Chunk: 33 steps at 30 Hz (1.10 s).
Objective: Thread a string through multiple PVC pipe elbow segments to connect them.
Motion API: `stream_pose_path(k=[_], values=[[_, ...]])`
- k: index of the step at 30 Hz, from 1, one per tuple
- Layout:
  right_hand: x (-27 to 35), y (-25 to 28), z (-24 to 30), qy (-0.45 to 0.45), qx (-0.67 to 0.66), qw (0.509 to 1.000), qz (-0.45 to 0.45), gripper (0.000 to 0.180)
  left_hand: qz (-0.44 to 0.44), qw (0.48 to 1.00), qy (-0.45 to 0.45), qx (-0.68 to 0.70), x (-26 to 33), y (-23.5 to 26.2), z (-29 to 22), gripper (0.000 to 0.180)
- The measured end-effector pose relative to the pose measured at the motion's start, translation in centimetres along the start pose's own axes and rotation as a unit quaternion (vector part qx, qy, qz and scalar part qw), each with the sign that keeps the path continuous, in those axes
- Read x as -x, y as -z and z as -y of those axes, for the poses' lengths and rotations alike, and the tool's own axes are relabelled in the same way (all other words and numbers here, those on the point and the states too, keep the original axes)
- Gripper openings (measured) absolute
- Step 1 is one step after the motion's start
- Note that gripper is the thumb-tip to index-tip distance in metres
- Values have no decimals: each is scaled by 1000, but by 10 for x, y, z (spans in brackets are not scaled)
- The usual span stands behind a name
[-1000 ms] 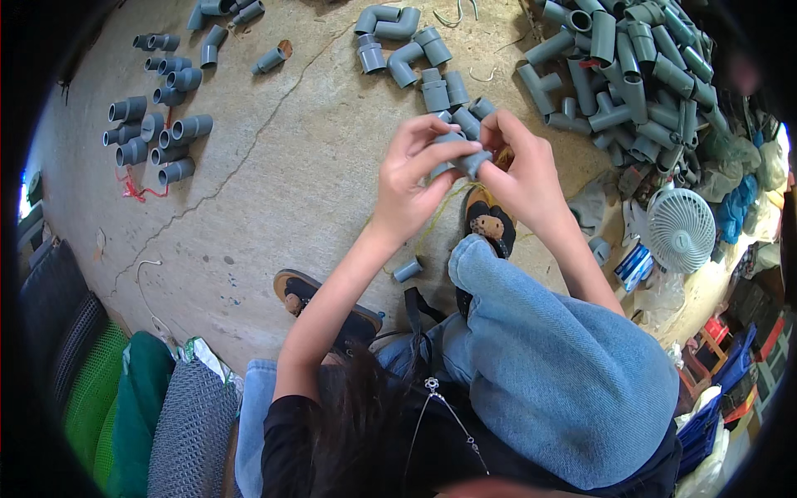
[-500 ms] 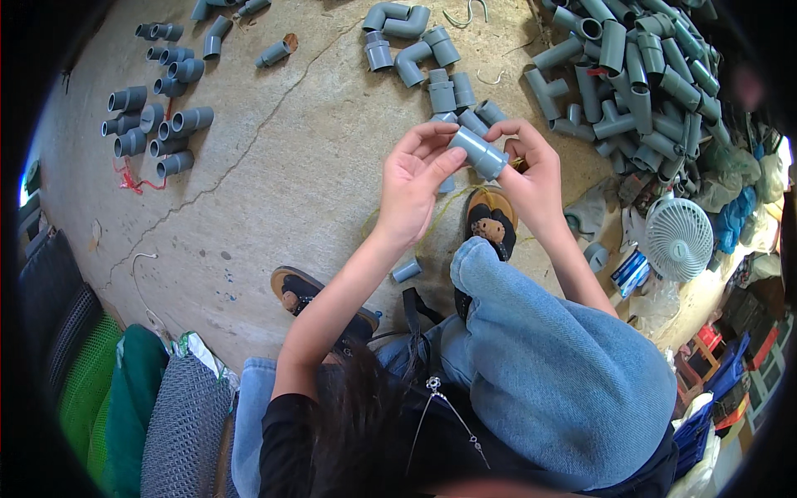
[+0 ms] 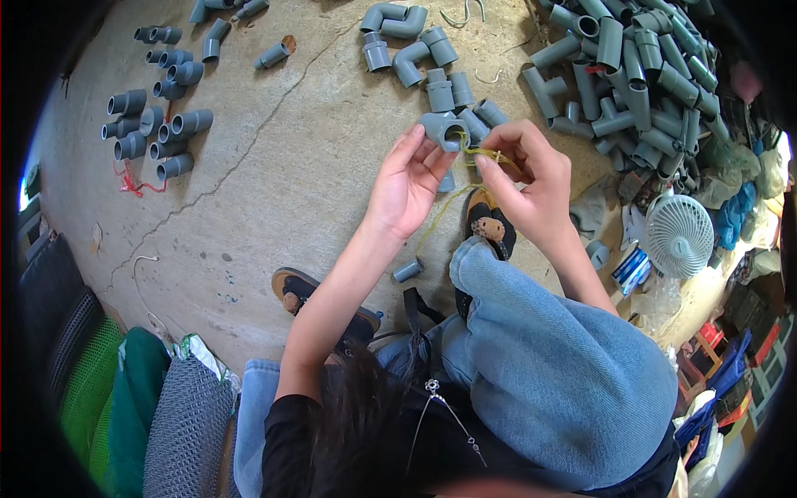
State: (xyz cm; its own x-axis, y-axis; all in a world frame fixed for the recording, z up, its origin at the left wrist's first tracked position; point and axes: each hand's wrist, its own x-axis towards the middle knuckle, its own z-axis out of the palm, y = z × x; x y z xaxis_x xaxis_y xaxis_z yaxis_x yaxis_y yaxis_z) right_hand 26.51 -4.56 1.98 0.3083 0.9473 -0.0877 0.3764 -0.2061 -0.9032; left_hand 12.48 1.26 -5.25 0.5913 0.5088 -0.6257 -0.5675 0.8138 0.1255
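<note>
My left hand (image 3: 405,184) grips a grey plastic pipe fitting (image 3: 433,126) between thumb and fingers, its round mouth turned toward my right hand. A thin yellow string (image 3: 491,155) runs into that mouth. My right hand (image 3: 535,181) is closed in a pinch on the string, close beside the fitting. More of the string hangs below my hands toward the floor. Just beyond lie several loose grey fittings, among them a threaded adapter (image 3: 440,91) and an elbow (image 3: 410,63). A short grey coupling (image 3: 408,270) lies on the floor between my sandals.
A large heap of grey pipe fittings (image 3: 631,75) rises at the far right, with a white fan (image 3: 679,236) nearer. Several couplings (image 3: 170,124) stand grouped at the left. Rolled wire mesh (image 3: 189,415) and green netting (image 3: 91,386) line the near left.
The fitting has turned in my left hand, so its mouth now faces right. My right hand has moved off the fitting, slightly rightward, and now pinches the yellow string.
</note>
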Motion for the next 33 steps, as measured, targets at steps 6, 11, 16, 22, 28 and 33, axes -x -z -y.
stream_pose_path(k=[6, 11, 16, 22, 28, 33], values=[[-2, -1, 10, 25, 24, 999, -25, 9, 14, 1000, -1, -24, 2, 1, 1, 18], [-3, -2, -8, 126, 110, 983, -71, 9, 16, 1000, 1, -9, 4, -4, 7, 17], [0, 2, 4, 85, 164, 982, -22, 10, 2, 1000, -2, 21, 3, 1, 7, 18], [-4, -1, 2, 148, 151, 977, -30, 12, -8, 999, -6, 34, 2, 0, 5, 19], [-6, 2, 3, 124, 164, 977, -59, 10, -18, 998, -8, 65, 1, 1, 3, 20], [-6, 2, 5, 136, 214, 966, -59, 10, -11, 998, -9, 62, 2, 4, 4, 20]])
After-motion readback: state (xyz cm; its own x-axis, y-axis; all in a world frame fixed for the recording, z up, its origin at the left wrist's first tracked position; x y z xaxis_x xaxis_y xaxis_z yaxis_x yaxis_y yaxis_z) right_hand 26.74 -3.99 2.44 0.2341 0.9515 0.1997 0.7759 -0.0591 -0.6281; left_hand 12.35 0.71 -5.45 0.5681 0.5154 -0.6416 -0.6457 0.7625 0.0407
